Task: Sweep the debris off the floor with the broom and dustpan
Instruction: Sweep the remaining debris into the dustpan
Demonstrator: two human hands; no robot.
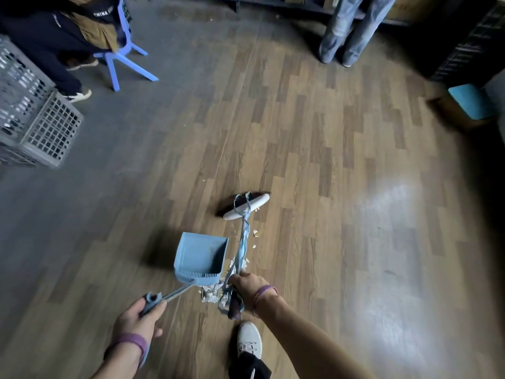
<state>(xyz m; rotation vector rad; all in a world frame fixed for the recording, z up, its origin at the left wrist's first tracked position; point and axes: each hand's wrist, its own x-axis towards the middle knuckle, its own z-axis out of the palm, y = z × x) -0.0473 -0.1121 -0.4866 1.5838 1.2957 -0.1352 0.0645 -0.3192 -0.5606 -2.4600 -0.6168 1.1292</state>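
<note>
A light blue dustpan [200, 258] hangs just above the wooden floor, its long handle gripped by my left hand [139, 321]. To its right stands the broom [246, 207], with a white head, dark bristles and a handle wrapped in blue strips. My right hand [247, 287] holds that handle low down. White scraps of debris [211, 295] lie on the floor between the dustpan and the broom handle, with a few more pieces near the broom head [256, 233].
A grey plastic crate [35, 119] stands at the left. A blue chair [123, 58] with a seated person is at the back left. Another person's legs [347, 31] stand at the back. A blue-topped stool [470, 102] is at the right. My shoe [249, 340] is near the debris.
</note>
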